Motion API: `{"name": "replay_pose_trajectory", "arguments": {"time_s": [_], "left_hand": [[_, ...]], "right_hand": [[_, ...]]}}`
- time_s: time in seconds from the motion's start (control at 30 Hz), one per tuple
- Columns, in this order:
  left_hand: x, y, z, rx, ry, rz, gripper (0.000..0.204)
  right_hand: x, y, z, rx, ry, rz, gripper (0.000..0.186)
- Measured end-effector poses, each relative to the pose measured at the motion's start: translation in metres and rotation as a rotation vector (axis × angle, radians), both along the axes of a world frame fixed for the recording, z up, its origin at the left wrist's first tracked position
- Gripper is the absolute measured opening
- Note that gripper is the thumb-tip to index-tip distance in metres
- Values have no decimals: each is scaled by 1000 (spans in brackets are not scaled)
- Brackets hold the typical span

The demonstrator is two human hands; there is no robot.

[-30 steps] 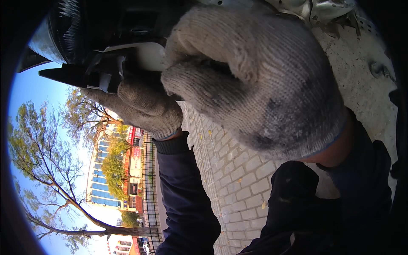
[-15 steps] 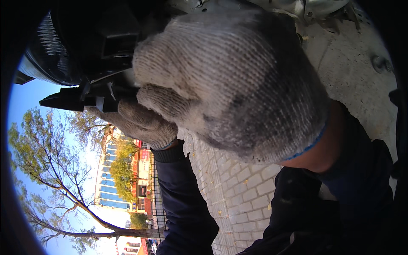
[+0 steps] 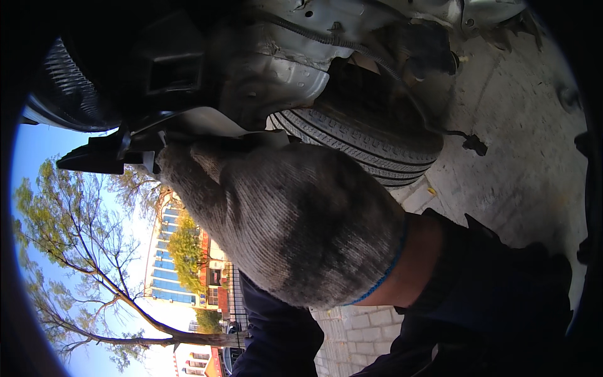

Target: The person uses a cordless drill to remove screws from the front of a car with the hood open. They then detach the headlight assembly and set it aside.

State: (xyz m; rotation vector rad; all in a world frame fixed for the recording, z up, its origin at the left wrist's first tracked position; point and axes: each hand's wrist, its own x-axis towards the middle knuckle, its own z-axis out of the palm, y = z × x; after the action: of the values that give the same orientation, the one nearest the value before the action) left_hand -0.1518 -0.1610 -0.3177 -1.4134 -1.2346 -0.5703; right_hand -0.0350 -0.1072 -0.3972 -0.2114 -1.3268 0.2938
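My right hand (image 3: 301,220), in a soiled knitted work glove, reaches across the middle of the view. Its fingers are closed on the edge of a black plastic bracket (image 3: 94,154) below a vehicle's headlamp (image 3: 75,88). The bracket's slotted end sticks out to the left of the fingertips. From my left arm I see mainly the dark sleeve (image 3: 276,327). The left hand is hidden behind the right one, so its grip does not show. A pale metal edge (image 3: 210,120) runs just above the fingers.
Behind the bracket are bare metal body panels (image 3: 286,78) and a tyre (image 3: 370,141). A corrugated cable (image 3: 358,47) hangs down to a loose black connector (image 3: 475,144) over the concrete (image 3: 515,151). Paving bricks (image 3: 358,333), a tree (image 3: 132,308) and a building lie beyond.
My right hand has moved down and away from the upper panels onto the bracket, uncovering the tyre and cable. The left glove, visible before at the bracket, is now covered by it.
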Motion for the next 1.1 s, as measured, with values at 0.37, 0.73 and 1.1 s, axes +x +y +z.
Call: {"name": "replay_pose_trajectory", "arguments": {"time_s": [0.37, 0.73, 1.1], "left_hand": [[-1, -16, -6, 5, 2, 37, 119], [-23, 10, -1, -33, 8, -3, 128], [-49, -12, -31, -219, -245, -51, 152]], "right_hand": [[3, 12, 19, 34, -69, 185, 62], [13, 17, 5, 27, -120, 314, 61], [53, 24, 14, 98, -455, 90, 78]]}}
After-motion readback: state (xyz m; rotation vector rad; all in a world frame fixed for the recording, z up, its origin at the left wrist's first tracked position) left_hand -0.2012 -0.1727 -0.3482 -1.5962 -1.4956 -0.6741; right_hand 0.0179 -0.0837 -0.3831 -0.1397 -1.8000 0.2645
